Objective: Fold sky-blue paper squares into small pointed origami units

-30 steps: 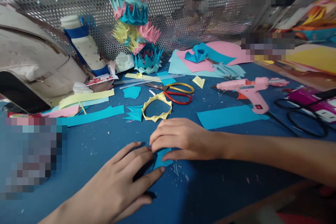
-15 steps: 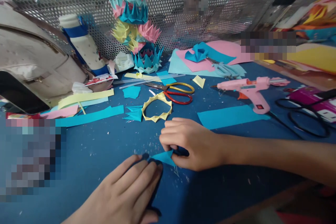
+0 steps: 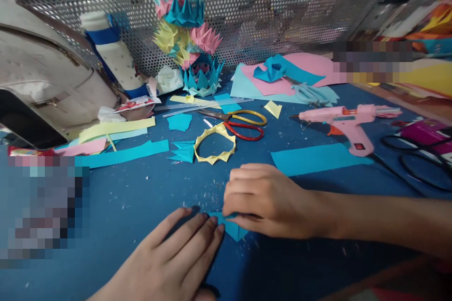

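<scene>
A small folded piece of blue paper (image 3: 236,231) lies on the blue tabletop, partly covered by both hands. My left hand (image 3: 176,251) is flat with its fingers outstretched, the fingertips at the paper's left end. From the right, my right hand (image 3: 266,202) has its fingers curled and pinched on the upper edge of the same piece. Its fingertips are partly hidden under the hand. Beyond the hands stand a pale yellow ring of folded paper (image 3: 198,157) and, touching its left side, a pointed blue folded piece (image 3: 183,151).
Scissors (image 3: 243,124) lie behind the ring. At right are a blue paper strip (image 3: 314,159), a pink glue gun (image 3: 356,117) and its black cord. Behind rise a paper flower stack (image 3: 203,77) and a bottle (image 3: 115,56). A bag (image 3: 45,66) and phone (image 3: 30,120) occupy the left.
My right hand has turned slightly and its fingers have closed down on the blue paper. More of the paper's lower corner now shows. My left hand stays almost in place.
</scene>
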### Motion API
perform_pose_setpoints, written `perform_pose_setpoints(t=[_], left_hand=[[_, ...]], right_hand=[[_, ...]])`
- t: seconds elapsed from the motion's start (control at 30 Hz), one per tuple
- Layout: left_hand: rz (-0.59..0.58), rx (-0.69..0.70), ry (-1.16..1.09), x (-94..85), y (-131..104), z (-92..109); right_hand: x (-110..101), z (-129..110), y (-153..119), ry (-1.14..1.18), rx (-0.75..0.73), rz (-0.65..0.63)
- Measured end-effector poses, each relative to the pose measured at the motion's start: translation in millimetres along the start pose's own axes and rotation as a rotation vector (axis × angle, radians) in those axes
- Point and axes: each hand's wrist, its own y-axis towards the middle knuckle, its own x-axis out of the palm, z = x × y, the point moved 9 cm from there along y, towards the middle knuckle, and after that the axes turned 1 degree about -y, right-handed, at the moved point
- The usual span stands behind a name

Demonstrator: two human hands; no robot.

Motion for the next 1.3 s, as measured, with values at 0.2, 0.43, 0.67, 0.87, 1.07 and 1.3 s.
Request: perform_pose_setpoints(t=[0.2,0.43,0.67,0.87,1.07,1.3], left_hand=[[0.036,-0.066,0.005,1.9,-2,-1],[0.057,-0.088,0.000,-9.3,6,-7],[-0.072,-0.011,0.067,-12.9,8,-7],[-0.080,-0.011,0.062,-5.8,9,-3],[-0.044,-0.057,0.017,-0.1,5,-2],[0.012,-0.109,-0.018,-0.1,1,-5]], right_hand=[[-4,-16,-4,-0.204,-0.235,0.037],[-5,-25,-4,-0.258,-0.357,0.111],[-5,-27,-5,-0.272,-0.390,0.133],[-6,-27,-5,-0.289,-0.405,0.124],[-5,-28,-6,-0.299,-0.422,0.109],[-2,-10,2,-0.045,-0.339,-0.083]])
